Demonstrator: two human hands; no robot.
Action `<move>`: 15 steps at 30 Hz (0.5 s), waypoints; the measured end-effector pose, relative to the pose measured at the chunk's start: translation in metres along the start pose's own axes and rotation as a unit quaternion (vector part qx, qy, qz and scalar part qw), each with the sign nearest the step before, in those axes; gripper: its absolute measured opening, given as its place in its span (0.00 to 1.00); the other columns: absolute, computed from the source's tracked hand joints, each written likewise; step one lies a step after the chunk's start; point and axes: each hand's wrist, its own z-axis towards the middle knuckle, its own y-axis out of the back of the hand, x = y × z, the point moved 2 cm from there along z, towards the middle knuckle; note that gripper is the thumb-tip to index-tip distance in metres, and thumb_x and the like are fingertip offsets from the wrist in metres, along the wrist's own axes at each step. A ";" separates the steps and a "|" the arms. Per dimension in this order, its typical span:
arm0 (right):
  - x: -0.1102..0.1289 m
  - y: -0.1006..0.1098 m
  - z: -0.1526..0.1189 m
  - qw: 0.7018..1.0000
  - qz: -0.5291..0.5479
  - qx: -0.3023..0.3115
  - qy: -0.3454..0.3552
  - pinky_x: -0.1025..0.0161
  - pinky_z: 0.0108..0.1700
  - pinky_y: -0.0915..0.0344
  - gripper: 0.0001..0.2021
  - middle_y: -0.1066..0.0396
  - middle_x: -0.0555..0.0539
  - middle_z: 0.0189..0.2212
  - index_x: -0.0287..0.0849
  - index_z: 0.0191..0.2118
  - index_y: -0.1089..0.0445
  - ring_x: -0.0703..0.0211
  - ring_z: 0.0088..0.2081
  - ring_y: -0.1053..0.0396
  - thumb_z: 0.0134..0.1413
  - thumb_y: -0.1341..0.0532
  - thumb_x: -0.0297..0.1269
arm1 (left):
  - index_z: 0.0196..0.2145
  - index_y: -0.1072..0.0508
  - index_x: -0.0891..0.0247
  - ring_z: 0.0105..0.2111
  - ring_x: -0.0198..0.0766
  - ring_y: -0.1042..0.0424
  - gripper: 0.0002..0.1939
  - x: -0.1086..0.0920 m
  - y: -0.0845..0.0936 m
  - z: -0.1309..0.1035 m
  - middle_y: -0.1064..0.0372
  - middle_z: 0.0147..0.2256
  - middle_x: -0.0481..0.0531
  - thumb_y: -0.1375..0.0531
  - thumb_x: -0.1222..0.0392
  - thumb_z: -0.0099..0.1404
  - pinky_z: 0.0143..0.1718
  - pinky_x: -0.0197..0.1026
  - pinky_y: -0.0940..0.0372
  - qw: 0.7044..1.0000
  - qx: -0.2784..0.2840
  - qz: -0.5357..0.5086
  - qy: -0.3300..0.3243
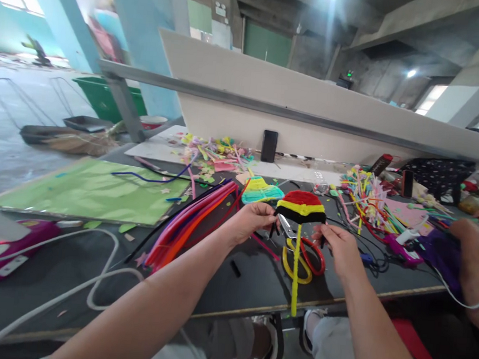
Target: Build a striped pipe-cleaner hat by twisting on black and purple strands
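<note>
A dome-shaped piece of chenille stems point(301, 206), banded red, yellow and black, is stretched between my two hands above the table. From its middle a long yellow stem hangs past the table's front edge. My left hand point(255, 221) pinches the black band's left end, and my right hand point(337, 241) pinches its right end. Below lie scissors point(306, 258) with one red and one yellow handle, partly hidden by the yellow stem. A similar yellow and turquoise chenille piece point(261, 191) rests just behind my left hand.
Loose pink, purple and orange chenille stems point(196, 220) lie left of my hands. A green sheet point(96, 189) covers the far left. A phone point(269, 146) leans at the back board. White cables point(105, 274) cross the table's left side. At right, a co-worker's arm point(474, 256) reaches in.
</note>
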 end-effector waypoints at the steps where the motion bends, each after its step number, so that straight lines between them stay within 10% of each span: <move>1: -0.001 0.002 0.000 0.999 0.029 0.022 -0.028 0.64 0.33 0.34 0.13 0.24 0.46 0.27 0.40 0.34 0.25 0.60 0.27 0.29 0.47 0.35 0.45 | 0.26 0.30 0.67 0.28 0.36 0.26 0.13 0.001 -0.001 0.000 0.26 0.28 0.52 0.32 0.57 0.49 0.32 0.37 0.34 1.000 0.000 -0.005 0.004; 10: -0.009 0.020 0.009 0.973 0.146 0.051 -0.172 0.71 0.27 0.31 0.12 0.27 0.48 0.22 0.38 0.28 0.26 0.63 0.24 0.29 0.36 0.28 0.37 | 0.34 0.24 0.69 0.27 0.33 0.28 0.19 0.014 -0.004 0.000 0.26 0.31 0.55 0.32 0.51 0.48 0.33 0.37 0.34 0.993 0.085 0.048 0.072; 15: -0.011 0.015 0.012 0.970 0.149 0.018 -0.191 0.72 0.24 0.31 0.14 0.27 0.48 0.21 0.38 0.28 0.26 0.64 0.22 0.30 0.32 0.27 0.35 | 0.43 0.26 0.67 0.24 0.32 0.29 0.19 0.005 0.005 0.003 0.27 0.33 0.53 0.36 0.58 0.53 0.26 0.34 0.36 0.982 0.009 0.174 0.073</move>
